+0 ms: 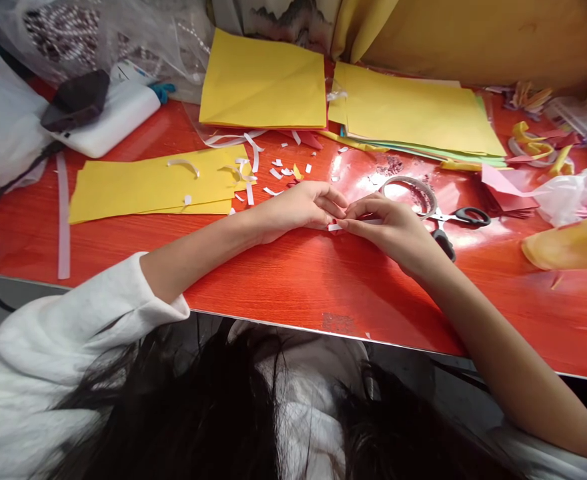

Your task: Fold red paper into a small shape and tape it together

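White at the cloth sleeves (91,307), pinches a narrow white paper strip (334,227) with the right hand (392,230) over the red wood-grained tabletop (273,280); curls the left hand (296,210) close beside, grip impossible to tell.

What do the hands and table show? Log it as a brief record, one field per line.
Left grip: fingers curled, close to the strip's end; hold unclear
Right grip: thumb and finger pinching a white strip
Scissors: black-handled, beyond the right grip, next to a ring-shaped roll
Yellow sheets: two stacks at the back
Yellow strips: left, overlapping
White scraps: scattered beyond the left grip
Table: red
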